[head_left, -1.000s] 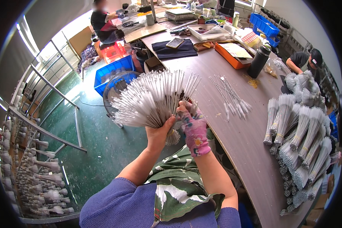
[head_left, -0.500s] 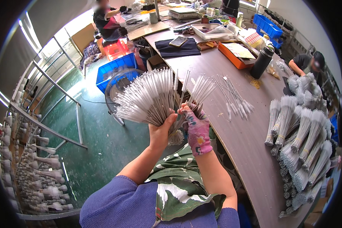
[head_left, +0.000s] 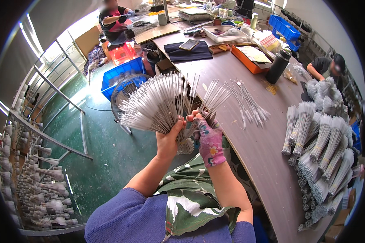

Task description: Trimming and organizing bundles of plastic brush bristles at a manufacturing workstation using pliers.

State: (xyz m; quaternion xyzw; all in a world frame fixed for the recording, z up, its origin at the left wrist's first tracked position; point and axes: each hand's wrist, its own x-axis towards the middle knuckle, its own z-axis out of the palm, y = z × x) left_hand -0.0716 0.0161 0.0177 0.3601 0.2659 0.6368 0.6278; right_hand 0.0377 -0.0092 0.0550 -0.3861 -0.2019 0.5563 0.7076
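Note:
My left hand (head_left: 169,138) grips the stems of a wide fan of thin wire brushes with white bristles (head_left: 154,106), held up over my lap. My right hand (head_left: 207,135), in a pink flowered fingerless glove, pinches a smaller sheaf of the same brushes (head_left: 213,98) split off to the right of the fan. Both hands touch at the base of the fan. A loose pile of brushes (head_left: 247,106) lies on the brown table (head_left: 247,150) just right of my hands.
Tied bundles of brushes (head_left: 318,141) are heaped at the table's right edge. A black bottle (head_left: 278,65), an orange tray (head_left: 251,56) and a dark cloth with a phone (head_left: 189,49) lie farther along. A fan (head_left: 123,91) and blue crate (head_left: 121,73) stand on the green floor. Two people work nearby.
My right hand has drawn a small sheaf of brushes away from the fan to the right, and the gap has widened. The fan has tilted more upright.

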